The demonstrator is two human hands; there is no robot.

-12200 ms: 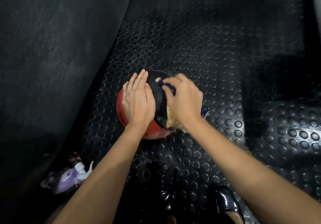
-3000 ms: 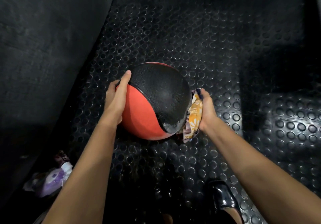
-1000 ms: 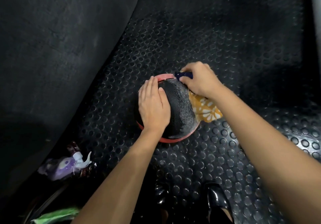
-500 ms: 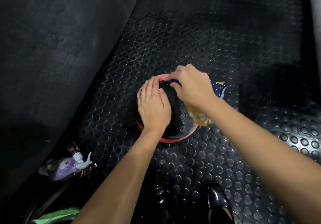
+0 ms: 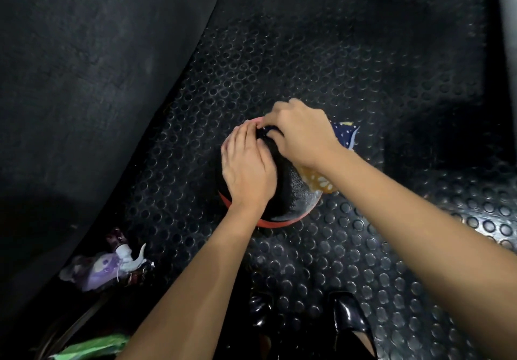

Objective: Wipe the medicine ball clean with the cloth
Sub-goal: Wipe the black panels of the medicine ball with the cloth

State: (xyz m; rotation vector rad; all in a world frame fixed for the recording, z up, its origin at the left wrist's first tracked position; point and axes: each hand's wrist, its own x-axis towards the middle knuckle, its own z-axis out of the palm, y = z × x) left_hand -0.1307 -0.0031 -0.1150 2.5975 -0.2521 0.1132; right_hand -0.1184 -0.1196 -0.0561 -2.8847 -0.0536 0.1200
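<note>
The medicine ball (image 5: 293,194), black on top with a red rim showing, sits on the studded rubber floor. My left hand (image 5: 247,171) lies flat on its left top, fingers together, pressing down. My right hand (image 5: 300,131) is closed on the cloth (image 5: 319,180), an orange floral piece with a dark blue dotted end (image 5: 345,134), and presses it against the ball's upper far side. Most of the cloth is hidden under that hand. The near black surface of the ball looks wet and shiny.
A purple spray bottle (image 5: 106,270) with a white trigger lies on the floor at the lower left, and a green item (image 5: 92,348) lies below it. A dark padded wall (image 5: 84,94) rises on the left. My black glossy shoes (image 5: 349,320) stand just below the ball.
My right hand has slid the cloth leftward across the top of the ball, closer to my left hand. My left hand and the ball have stayed put.
</note>
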